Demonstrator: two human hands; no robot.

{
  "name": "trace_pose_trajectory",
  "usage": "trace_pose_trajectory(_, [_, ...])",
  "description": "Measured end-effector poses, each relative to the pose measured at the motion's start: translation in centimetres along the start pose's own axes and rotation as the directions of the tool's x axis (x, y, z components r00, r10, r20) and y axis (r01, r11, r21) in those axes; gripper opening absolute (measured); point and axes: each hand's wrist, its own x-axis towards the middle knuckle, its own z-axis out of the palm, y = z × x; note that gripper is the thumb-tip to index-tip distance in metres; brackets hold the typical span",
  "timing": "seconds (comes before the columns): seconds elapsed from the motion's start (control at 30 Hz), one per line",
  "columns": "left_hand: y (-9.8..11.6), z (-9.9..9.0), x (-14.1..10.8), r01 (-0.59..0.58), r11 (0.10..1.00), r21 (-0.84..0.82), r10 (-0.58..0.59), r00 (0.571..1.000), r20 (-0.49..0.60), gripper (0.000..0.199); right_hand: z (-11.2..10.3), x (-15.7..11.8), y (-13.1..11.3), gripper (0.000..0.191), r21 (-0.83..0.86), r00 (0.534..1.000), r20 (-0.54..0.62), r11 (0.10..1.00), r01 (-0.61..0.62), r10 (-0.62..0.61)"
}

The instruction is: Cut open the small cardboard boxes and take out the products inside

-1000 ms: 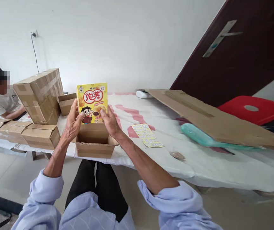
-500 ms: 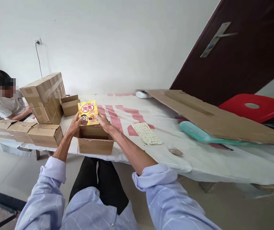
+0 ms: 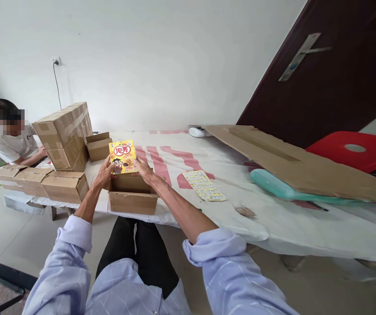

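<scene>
Between my two hands is a yellow snack box (image 3: 123, 156) with red characters and a cartoon figure on its front. My left hand (image 3: 105, 173) grips its left edge, and my right hand (image 3: 144, 169) grips the lower right edge. The snack box is held upright above the back of an open cardboard box (image 3: 133, 204), whose inside is mostly in shadow. To the right on the table lies a yellow sticker sheet (image 3: 204, 185) with rows of pale labels.
Stacked taped cartons (image 3: 63, 135) and a row of smaller cartons (image 3: 63, 186) stand at the left, beside a seated person (image 3: 17, 140). Behind my left hand is another open carton (image 3: 98, 148). A cardboard sheet (image 3: 286, 153) leans over a green item (image 3: 269, 183) and a red stool (image 3: 348, 151) at the right.
The view has shifted slightly, so everything sits a little lower and farther right. My hands still hold the snack box over the open carton.
</scene>
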Motion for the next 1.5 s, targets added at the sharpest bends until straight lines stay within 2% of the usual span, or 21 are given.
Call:
trace_pose_trajectory(0.23, [1.6, 0.2, -0.5, -0.062, 0.998, 0.008, 0.062, 0.998, 0.015, 0.093, -0.1, -0.2, -0.9, 0.069, 0.024, 0.997, 0.005, 0.997, 0.077, -0.077])
trace_pose_trajectory(0.3, [2.1, 0.2, -0.6, -0.09, 0.996, 0.021, 0.089, 0.996, 0.012, 0.092, -0.3, -0.3, -1.5, 0.071, 0.015, 0.987, 0.019, 0.987, 0.161, -0.161])
trace_pose_trajectory(0.4, [2.9, 0.2, -0.7, -0.156, 0.988, -0.015, 0.157, 0.987, 0.021, 0.093, -0.5, -0.5, -2.4, 0.072, -0.019, 0.945, 0.035, 0.945, 0.327, -0.326])
trace_pose_trajectory(0.5, [3.4, 0.4, -0.8, -0.213, 0.976, -0.052, 0.215, 0.976, 0.026, 0.099, -0.5, -0.9, -3.0, 0.074, -0.035, 0.913, 0.028, 0.913, 0.407, -0.406])
trace_pose_trajectory(0.7, [4.3, 0.5, -1.4, -0.255, 0.963, -0.089, 0.259, 0.965, 0.044, 0.101, -0.4, -1.9, -4.0, 0.072, -0.032, 0.899, 0.026, 0.898, 0.438, -0.438])
trace_pose_trajectory(0.83, [5.2, 0.3, -1.5, -0.244, 0.966, -0.092, 0.25, 0.966, 0.068, 0.091, -0.2, -2.7, -5.0, 0.068, -0.015, 0.889, 0.043, 0.889, 0.458, -0.457])
trace_pose_trajectory(0.9, [5.5, -0.2, -1.3, -0.205, 0.977, -0.062, 0.21, 0.973, 0.097, 0.085, -0.3, -2.9, -5.3, 0.068, -0.01, 0.884, 0.055, 0.885, 0.465, -0.464])
trace_pose_trajectory(0.97, [5.5, -1.0, -0.8, -0.178, 0.983, -0.034, 0.18, 0.979, 0.091, 0.084, -0.9, -3.0, -5.3, 0.071, -0.042, 0.9, 0.071, 0.9, 0.434, -0.431])
trace_pose_trajectory(1.07, [5.0, -3.0, 0.3, -0.24, 0.971, -0.019, 0.24, 0.971, -0.025, 0.085, -3.2, -2.9, -4.1, 0.073, -0.233, 0.922, 0.056, 0.893, 0.385, -0.382])
trace_pose_trajectory(1.13, [4.4, -4.7, 1.2, -0.295, 0.955, 0.026, 0.296, 0.947, -0.125, 0.085, -5.5, -2.6, -2.6, 0.068, -0.416, 0.919, 0.018, 0.833, 0.364, -0.393])
trace_pose_trajectory(1.2, [3.4, -6.3, 2.1, -0.294, 0.951, 0.096, 0.308, 0.932, -0.193, 0.084, -7.9, -2.5, -0.7, 0.064, -0.563, 0.928, -0.012, 0.77, 0.301, -0.371])
trace_pose_trajectory(1.33, [0.7, -8.5, 3.4, -0.141, 0.97, 0.198, 0.192, 0.943, -0.273, 0.08, -10.8, -2.8, 2.5, 0.057, -0.667, 0.987, -0.022, 0.738, 0.104, -0.159])
trace_pose_trajectory(1.43, [-1.9, -8.7, 3.9, -0.045, 0.975, 0.217, 0.111, 0.946, -0.306, 0.073, -11.1, -3.3, 3.6, 0.04, -0.645, 0.998, 0.056, 0.763, 0.051, -0.02])
trace_pose_trajectory(1.5, [-3.8, -8.5, 4.0, 0.017, 0.974, 0.228, 0.059, 0.945, -0.323, 0.068, -10.9, -3.6, 3.7, 0.042, -0.638, 0.995, 0.091, 0.769, 0.035, 0.03])
